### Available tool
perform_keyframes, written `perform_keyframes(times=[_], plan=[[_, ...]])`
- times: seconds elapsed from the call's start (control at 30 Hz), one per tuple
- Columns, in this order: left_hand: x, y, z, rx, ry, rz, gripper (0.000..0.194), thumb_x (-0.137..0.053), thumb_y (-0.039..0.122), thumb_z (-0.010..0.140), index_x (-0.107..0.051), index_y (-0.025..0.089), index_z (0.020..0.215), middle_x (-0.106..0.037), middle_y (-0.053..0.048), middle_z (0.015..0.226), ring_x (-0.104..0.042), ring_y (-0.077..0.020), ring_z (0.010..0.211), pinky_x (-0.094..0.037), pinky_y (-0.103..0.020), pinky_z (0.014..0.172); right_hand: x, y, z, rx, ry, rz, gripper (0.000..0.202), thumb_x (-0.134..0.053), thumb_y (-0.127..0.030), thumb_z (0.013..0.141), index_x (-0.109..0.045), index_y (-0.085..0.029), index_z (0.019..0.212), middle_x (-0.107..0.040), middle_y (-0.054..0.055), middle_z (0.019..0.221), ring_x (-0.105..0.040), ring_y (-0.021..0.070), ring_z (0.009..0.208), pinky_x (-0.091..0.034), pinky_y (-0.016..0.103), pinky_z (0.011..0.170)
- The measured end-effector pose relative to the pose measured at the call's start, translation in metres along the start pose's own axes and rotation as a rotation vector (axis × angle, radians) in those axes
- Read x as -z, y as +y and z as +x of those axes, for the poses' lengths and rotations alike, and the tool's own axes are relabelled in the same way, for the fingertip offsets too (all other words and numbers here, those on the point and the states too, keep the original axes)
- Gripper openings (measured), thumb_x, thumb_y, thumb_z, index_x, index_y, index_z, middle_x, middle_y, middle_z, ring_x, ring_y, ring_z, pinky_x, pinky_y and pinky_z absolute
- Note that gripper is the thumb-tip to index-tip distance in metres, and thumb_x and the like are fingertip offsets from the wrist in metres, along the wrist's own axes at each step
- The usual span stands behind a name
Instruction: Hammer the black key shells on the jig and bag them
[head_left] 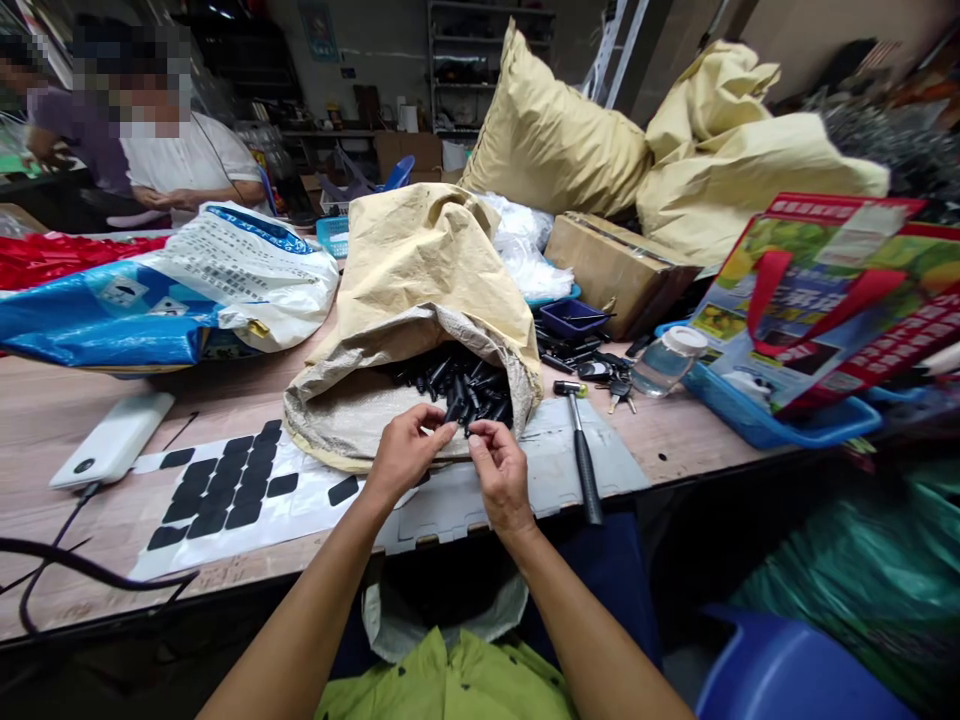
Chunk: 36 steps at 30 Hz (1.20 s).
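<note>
My left hand and my right hand meet at the mouth of a beige woven sack. Their fingers are pinched, with the tips almost touching. Between them is a small black part, mostly covered by the fingertips, so its exact shape is unclear. Just behind, a heap of black tube-like parts lies inside the sack's open mouth. A hammer with a black handle rests to the right of my right hand, on a grey-white sheet.
A white sheet with black stickers and a white power bank lie on the left. Keys, a clear jar and a blue basket holding a shopping bag are right. Co-workers sit at far left.
</note>
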<state>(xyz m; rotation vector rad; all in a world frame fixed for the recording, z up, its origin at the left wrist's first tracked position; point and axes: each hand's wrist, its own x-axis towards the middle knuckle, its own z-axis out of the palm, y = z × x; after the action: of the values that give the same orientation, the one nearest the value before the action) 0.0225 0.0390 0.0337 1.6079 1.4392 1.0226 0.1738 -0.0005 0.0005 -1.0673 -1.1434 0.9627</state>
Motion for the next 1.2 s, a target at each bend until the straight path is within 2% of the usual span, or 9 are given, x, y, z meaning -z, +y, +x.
perform_keyframes(times=[0.07,0.13,0.27,0.4,0.53,0.77,1.0,1.2], plan=[[0.005,0.004,-0.019,-0.020,-0.081,0.001,0.028,-0.069,0.043,0.084,-0.072,0.019,0.099,-0.071,-0.001,0.082,-0.057,-0.0125,0.062,-0.043,-0.024,0.057,0.000,0.004,0.002,-0.013,-0.032,0.005,0.035,-0.062,-0.040,0.091,-0.060,-0.020,0.120,-0.055,-0.001,0.084,-0.047,0.0116,0.065,-0.041,0.024,0.058],[0.007,0.006,-0.034,-0.050,-0.125,0.000,0.026,-0.067,0.041,0.088,-0.071,0.020,0.102,-0.072,-0.001,0.086,-0.059,-0.0133,0.065,-0.044,-0.024,0.059,0.001,0.005,0.002,-0.014,-0.094,-0.015,0.040,-0.063,-0.040,0.091,-0.059,-0.021,0.126,-0.056,0.000,0.090,-0.049,0.0112,0.066,-0.042,0.023,0.059],[0.008,0.001,-0.048,-0.162,-0.077,0.113,0.017,-0.063,0.031,0.092,-0.070,0.022,0.104,-0.073,-0.003,0.099,-0.063,-0.0187,0.087,-0.048,-0.029,0.075,0.004,0.001,0.000,0.058,-0.224,-0.122,0.029,-0.061,-0.037,0.092,-0.065,-0.021,0.116,-0.059,0.001,0.090,-0.051,0.0124,0.068,-0.044,0.025,0.063],[0.013,-0.007,-0.052,-0.271,-0.025,0.360,0.015,-0.061,0.021,0.091,-0.070,0.024,0.103,-0.071,-0.004,0.100,-0.059,-0.0237,0.096,-0.045,-0.037,0.087,0.001,-0.007,-0.003,0.187,-0.268,-0.284,0.015,-0.062,-0.030,0.091,-0.066,-0.019,0.100,-0.062,0.003,0.090,-0.056,0.0152,0.075,-0.046,0.028,0.071],[0.026,-0.017,-0.053,-0.286,-0.040,0.473,0.015,-0.059,0.022,0.094,-0.070,0.025,0.105,-0.070,-0.004,0.099,-0.056,-0.0241,0.096,-0.042,-0.039,0.088,-0.005,-0.007,-0.005,0.286,-0.326,-0.432,0.012,-0.062,-0.025,0.091,-0.065,-0.020,0.101,-0.066,0.004,0.093,-0.061,0.0185,0.086,-0.047,0.029,0.080],[0.044,-0.028,-0.052,-0.307,-0.055,0.505,0.016,-0.058,0.028,0.097,-0.072,0.026,0.105,-0.070,-0.004,0.097,-0.055,-0.0235,0.094,-0.041,-0.038,0.087,-0.008,-0.009,-0.009,0.354,-0.443,-0.624,0.012,-0.061,-0.030,0.095,-0.067,-0.020,0.101,-0.066,0.005,0.092,-0.062,0.0195,0.089,-0.047,0.028,0.080],[0.046,-0.026,-0.048,-0.312,-0.114,0.488,0.016,-0.059,0.029,0.096,-0.074,0.027,0.103,-0.071,-0.003,0.096,-0.055,-0.0236,0.095,-0.040,-0.038,0.088,-0.009,-0.010,-0.011,0.362,-0.465,-0.701,0.018,-0.058,-0.035,0.099,-0.066,-0.020,0.099,-0.067,0.004,0.091,-0.062,0.0181,0.087,-0.045,0.026,0.079],[0.047,-0.022,-0.047,-0.305,-0.139,0.400,0.016,-0.061,0.030,0.094,-0.075,0.028,0.100,-0.072,-0.002,0.095,-0.057,-0.0229,0.095,-0.040,-0.037,0.090,-0.009,-0.008,-0.010,0.387,-0.452,-0.763,0.027,-0.057,-0.041,0.099,-0.062,-0.020,0.084,-0.065,0.003,0.081,-0.060,0.0164,0.078,-0.041,0.026,0.072]])
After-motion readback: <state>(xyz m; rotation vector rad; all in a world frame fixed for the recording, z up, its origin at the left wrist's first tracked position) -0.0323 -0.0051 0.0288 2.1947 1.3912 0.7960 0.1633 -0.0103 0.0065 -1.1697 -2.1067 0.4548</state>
